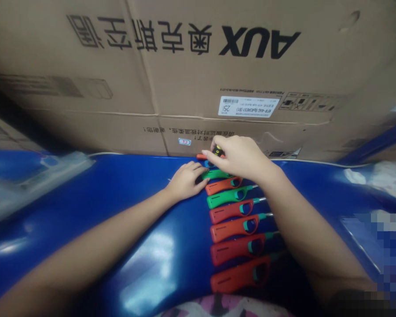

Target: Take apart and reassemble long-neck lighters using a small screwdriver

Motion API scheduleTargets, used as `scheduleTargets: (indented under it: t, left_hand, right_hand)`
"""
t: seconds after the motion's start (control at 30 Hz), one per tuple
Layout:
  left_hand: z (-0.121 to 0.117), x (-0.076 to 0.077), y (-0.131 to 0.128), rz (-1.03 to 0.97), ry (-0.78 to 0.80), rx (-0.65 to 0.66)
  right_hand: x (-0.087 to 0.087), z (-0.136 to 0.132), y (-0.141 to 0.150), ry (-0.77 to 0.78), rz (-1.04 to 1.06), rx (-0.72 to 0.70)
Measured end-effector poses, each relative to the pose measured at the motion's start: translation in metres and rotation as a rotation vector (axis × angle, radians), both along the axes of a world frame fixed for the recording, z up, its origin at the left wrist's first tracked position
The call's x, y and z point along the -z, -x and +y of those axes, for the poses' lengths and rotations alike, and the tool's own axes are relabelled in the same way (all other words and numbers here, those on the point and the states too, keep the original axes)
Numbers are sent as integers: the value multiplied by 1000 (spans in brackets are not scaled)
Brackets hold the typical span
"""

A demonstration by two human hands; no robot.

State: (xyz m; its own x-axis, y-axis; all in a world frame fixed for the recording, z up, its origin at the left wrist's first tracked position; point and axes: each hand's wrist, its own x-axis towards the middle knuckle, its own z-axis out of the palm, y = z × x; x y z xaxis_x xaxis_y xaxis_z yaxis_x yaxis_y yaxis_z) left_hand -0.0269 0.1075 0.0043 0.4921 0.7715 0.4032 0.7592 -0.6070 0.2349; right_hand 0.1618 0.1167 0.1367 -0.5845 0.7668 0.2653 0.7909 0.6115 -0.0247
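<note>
A row of long-nosed gas lighters lies on the blue tabletop, including a red one [232,249], an orange one [229,229] and a green one [221,198]. At the far end, my left hand [187,179] lies low on the table with its fingers apart. Its thumb and fingertips are by the butt end of another green lighter [214,174]. My right hand [239,156] is over the far lighters, thumb and fingers closed on a small black and yellow object [218,151], mostly hidden. Beneath it, a blue lighter part [210,164] and an orange tip [201,156] show.
A large cardboard box [185,101] with upside-down print stands along the table's back edge. On the left lies clear plastic packaging [29,185]. A patterned cloth [391,178] and a flat transparent sheet [361,242] are at the right. The blue tabletop [145,233] is shiny.
</note>
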Motion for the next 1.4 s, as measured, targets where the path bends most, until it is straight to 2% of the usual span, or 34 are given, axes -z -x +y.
scheduleTargets:
  t: [0.13, 0.27, 0.4, 0.53, 0.8, 1.03, 1.2, 1.4]
  left_hand:
    - [0, 1, 0, -1, 1, -10]
    - [0, 1, 0, -13, -4, -8]
    - [-1, 0, 0, 8, -3, -12]
    - [-1, 0, -1, -2, -11, -11]
    - [0, 1, 0, -65, 5, 7]
    - [2, 0, 1, -118, 37, 36]
    - [3, 1, 0, -124, 42, 50]
    - [3, 1, -1, -140, 46, 63]
  right_hand:
    - [1, 0, 0, -7, 50, -44]
    - [1, 2, 1, -16, 5, 0]
    - [-1, 0, 2, 0, 34, -26]
    - [-2, -1, 2, 4, -10, 23]
    - [-1, 2, 1, -18, -24, 28]
    - [2, 3, 0, -8, 8, 1]
    - [3, 3, -2, 31, 71, -93]
    - [1, 2, 0, -15, -1, -15]
